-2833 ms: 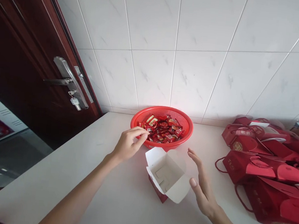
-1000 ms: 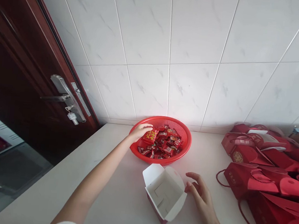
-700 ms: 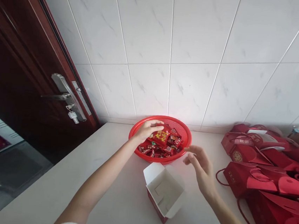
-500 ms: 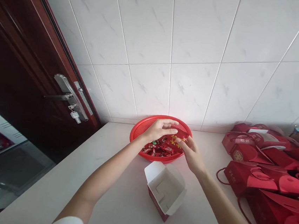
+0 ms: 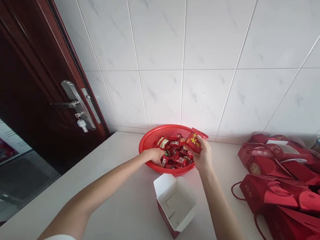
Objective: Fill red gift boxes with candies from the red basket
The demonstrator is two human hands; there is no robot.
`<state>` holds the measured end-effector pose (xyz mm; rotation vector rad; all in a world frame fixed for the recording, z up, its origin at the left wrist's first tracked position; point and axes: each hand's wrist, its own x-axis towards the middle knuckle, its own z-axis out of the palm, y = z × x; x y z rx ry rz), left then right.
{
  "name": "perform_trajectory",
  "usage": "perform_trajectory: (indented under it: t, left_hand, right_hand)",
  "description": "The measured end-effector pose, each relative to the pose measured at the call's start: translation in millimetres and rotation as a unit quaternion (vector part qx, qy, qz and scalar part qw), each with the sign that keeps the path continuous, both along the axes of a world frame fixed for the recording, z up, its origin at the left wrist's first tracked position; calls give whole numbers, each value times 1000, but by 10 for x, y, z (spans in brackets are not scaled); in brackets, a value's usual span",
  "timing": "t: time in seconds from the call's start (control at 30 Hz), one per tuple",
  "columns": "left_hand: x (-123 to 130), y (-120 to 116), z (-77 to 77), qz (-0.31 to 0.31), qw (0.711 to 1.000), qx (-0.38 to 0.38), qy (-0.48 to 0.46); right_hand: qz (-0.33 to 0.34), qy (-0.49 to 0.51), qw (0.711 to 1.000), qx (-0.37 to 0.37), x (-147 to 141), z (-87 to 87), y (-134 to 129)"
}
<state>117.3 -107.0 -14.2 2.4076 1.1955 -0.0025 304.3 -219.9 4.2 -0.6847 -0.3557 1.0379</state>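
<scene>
A red plastic basket [image 5: 150, 134] stands against the tiled wall with many small red wrapped packets [image 5: 178, 153] inside. My left hand [image 5: 155, 156] reaches down into the basket's left front part, its fingers hidden among the packets. Over the basket's right rim, my right hand [image 5: 204, 156] grips a flat red packet with yellow print [image 5: 194, 140]. In front of the basket sits an open box [image 5: 175, 206], white inside and red outside, with its flaps up and nothing in it.
Several red gift boxes with cord handles [image 5: 271, 193] crowd the right side of the white table [image 5: 122, 214]. A dark wooden door [image 5: 40, 67] with a metal handle and keys [image 5: 82, 123] stands at the left.
My left hand has moved down and left from above the basket into the packets. My right hand has lifted slightly, and the yellow-printed packet has moved up toward the basket's right rim.
</scene>
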Motion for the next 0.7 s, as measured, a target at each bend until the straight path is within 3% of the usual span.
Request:
perform_trajectory:
  t: [0.13,0.33,0.57,0.7]
  left_hand:
    - [-41,158,34,37,999,23,-5]
    - [-172,323,40,93,990,39,-96]
    - [-141,392,-102,88,981,-11,-175]
    - [-144,405,-114,93,982,9,-166]
  right_hand:
    - [4,25,999,-24,-53,-51,15]
    - [21,48,998,-19,-16,-71,46]
    - [36,61,997,-25,34,-117,77]
    - [32,69,997,-16,48,-142,88]
